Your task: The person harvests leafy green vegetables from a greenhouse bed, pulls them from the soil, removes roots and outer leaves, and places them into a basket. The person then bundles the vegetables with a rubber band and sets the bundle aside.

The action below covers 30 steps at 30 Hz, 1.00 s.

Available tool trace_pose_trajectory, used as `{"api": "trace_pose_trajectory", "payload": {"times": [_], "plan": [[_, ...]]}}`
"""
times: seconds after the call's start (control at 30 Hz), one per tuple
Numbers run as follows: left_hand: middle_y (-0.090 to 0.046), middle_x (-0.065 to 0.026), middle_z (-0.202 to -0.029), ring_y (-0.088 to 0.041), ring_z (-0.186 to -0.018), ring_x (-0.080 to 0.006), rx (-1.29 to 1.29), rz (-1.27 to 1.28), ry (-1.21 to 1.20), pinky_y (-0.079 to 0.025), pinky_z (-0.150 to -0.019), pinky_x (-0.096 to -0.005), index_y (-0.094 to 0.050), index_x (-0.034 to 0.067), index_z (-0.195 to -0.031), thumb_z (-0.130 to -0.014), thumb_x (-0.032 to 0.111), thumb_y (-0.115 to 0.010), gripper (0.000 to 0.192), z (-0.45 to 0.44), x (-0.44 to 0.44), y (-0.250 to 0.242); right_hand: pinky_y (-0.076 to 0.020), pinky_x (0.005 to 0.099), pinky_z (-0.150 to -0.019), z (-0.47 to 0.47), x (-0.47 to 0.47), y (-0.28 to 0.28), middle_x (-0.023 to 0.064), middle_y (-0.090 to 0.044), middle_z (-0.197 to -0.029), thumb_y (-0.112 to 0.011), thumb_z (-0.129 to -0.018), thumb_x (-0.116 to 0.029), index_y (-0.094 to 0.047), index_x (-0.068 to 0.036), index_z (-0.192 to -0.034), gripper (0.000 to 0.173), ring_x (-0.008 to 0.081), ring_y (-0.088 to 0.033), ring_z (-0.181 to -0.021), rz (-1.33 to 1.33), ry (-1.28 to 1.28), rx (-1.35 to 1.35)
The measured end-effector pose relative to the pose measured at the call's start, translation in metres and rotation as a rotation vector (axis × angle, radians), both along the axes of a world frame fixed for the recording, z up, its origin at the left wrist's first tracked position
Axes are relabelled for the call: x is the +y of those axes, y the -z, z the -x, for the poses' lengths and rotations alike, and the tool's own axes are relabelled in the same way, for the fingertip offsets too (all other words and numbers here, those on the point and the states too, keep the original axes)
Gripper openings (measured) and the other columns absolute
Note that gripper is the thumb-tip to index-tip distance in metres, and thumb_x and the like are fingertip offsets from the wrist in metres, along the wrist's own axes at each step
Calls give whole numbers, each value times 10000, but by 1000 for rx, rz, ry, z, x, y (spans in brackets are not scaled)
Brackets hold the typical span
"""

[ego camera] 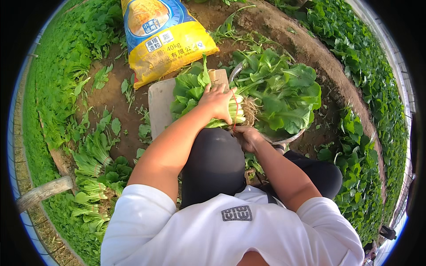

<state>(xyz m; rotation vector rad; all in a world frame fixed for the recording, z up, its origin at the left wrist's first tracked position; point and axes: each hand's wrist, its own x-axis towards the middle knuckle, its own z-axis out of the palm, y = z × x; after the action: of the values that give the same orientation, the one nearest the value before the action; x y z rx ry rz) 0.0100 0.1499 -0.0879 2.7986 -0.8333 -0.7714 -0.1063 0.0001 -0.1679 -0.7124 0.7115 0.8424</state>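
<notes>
A bunch of leafy greens (188, 89) lies across a flat board (159, 103), its pale stems and roots pointing right. My left hand (216, 101) presses over the stems with spread fingers, holding the bunch down. Around the stems runs a thin red tie (236, 109). At the near side of the bunch, by my knee, my right hand (248, 138) pinches the lower end of this tie; its fingertips are partly hidden. Just right of the roots, a round basin (296, 136) is heaped with loose leafy greens (283, 89).
A yellow and blue printed sack (169, 50) lies beyond the board. Tied bunches of greens (95, 189) rest on the ground at left, near a wooden post (45, 193). Growing greens (356, 159) line the right, beside a soil ridge (329, 50).
</notes>
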Motion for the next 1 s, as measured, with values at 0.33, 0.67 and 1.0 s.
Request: {"api": "trace_pose_trajectory", "payload": {"times": [0.33,0.67,1.0], "plan": [[-444,-162,-1364,-395,-1288,-291,189,-69,-35,-125,-1106,-526,-230,156,-1458,-427,563,-808,1250,-36,-5,-20,-406,375,-861,-36,-3,-27,59,-604,-957,-565,-826,-109,-579,-57,-981,165,188,-561,-891,184,213,-71],[-407,-182,-1367,-319,-1321,-324,101,7,-119,-75,-1117,-540,-253,142,-1450,-470,474,-822,1180,-20,-14,0,-432,361,-806,-36,-2,-6,30,-605,-862,-599,-776,-111,-563,-33,-996,236,174,-558,-829,-23,-130,-42],[-345,-206,-1406,-290,-1338,-334,81,-25,-76,-99,-1114,-543,-207,116,-1460,-497,465,-824,1196,-16,-16,2,-466,356,-801,-9,20,-101,110,-613,-1033,-545,-803,-30,-463,0,-1137,345,198,-589,-899,409,226,-262]]}}
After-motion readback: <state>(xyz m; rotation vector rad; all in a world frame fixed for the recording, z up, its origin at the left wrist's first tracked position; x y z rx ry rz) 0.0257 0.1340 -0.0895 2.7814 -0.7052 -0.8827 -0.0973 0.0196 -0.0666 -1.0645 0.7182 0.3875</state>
